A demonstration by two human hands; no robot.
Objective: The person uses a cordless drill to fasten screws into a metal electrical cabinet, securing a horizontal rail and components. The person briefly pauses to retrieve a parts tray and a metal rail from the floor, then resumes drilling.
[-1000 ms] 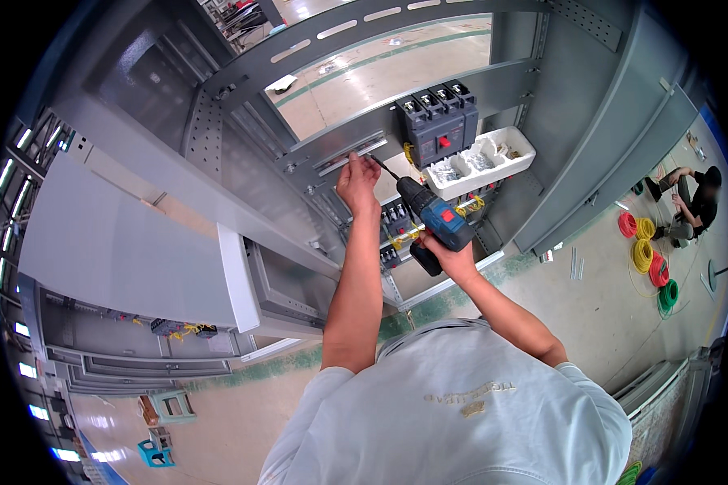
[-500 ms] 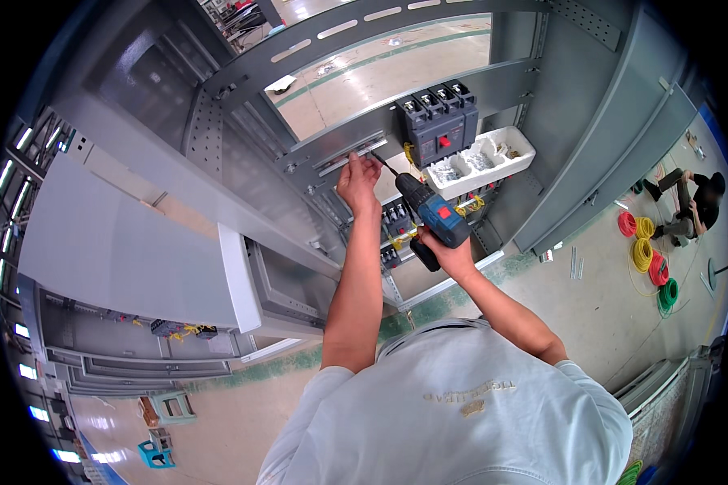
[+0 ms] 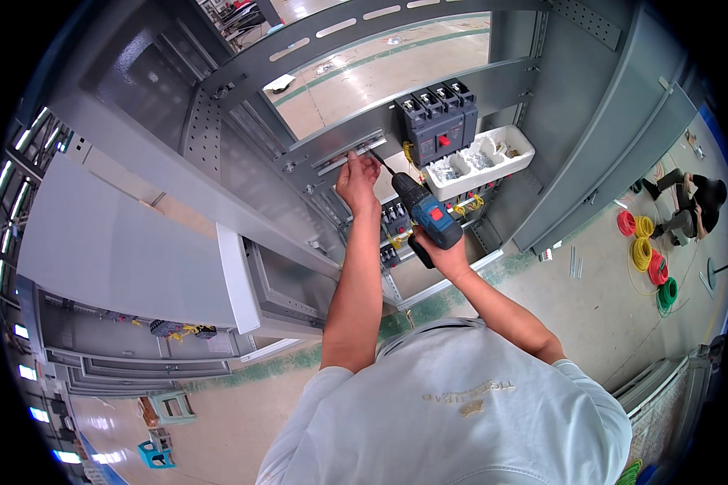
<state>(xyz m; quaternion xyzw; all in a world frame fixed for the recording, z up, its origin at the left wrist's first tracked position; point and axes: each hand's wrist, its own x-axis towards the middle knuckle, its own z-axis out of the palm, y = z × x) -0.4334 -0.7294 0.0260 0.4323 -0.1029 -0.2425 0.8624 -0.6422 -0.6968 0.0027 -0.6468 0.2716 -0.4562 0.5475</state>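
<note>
My right hand (image 3: 445,254) is wrapped round the grip of a blue and black cordless drill (image 3: 429,212). Its long thin bit points up and left to a metal rail (image 3: 353,152) on the grey cabinet crossbar. At that rail, beside the bit tip, the fingers of my left hand (image 3: 357,184) are bent together. Whatever they pinch is too small to make out. Right of the bit, a dark grey circuit breaker (image 3: 441,129) with a red switch is mounted on the crossbar.
Under the breaker sits a white foam tray (image 3: 481,168) with small metal hardware. Smaller breakers (image 3: 395,217) with yellow wires are lower down. Grey cabinet frames rise on both sides. Coloured wire coils (image 3: 642,254) and a seated person (image 3: 700,206) are on the floor at right.
The drill and my right hand have shifted slightly to the left, and the drill stands a little steeper. My left hand stays at the rail.
</note>
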